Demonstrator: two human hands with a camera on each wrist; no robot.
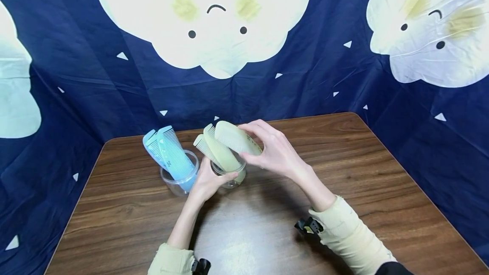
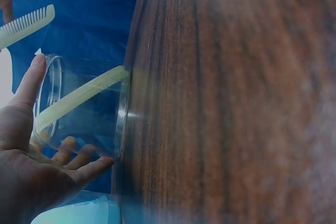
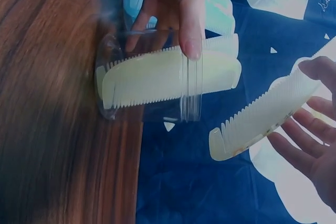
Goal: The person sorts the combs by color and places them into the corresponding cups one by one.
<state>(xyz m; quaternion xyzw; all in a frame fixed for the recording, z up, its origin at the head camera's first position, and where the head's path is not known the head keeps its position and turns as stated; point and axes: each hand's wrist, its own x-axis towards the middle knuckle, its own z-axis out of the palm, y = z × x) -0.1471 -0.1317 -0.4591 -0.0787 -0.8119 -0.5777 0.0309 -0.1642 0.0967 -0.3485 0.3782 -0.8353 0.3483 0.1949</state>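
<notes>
My left hand (image 1: pixel 206 181) holds a clear plastic jar (image 3: pixel 164 113) with the thumb near its rim and the fingers around its side. Pale yellow combs (image 1: pixel 222 151) lean inside this jar, their upper ends sticking out past the rim. Above and to the right of the opening, my right hand (image 1: pixel 276 150) pinches another pale yellow comb (image 3: pixel 257 119) between thumb and fingers. In the right wrist view that comb is apart from the jar, with its teeth facing the jar side.
Left of my left hand, a second clear jar (image 1: pixel 175 189) holds blue combs (image 1: pixel 173 154), tilted to the left. Both jars stand toward the back of the brown wooden table (image 1: pixel 126 220). A dark blue cloth (image 1: pixel 214 96) with white clouds hangs behind the table's edge.
</notes>
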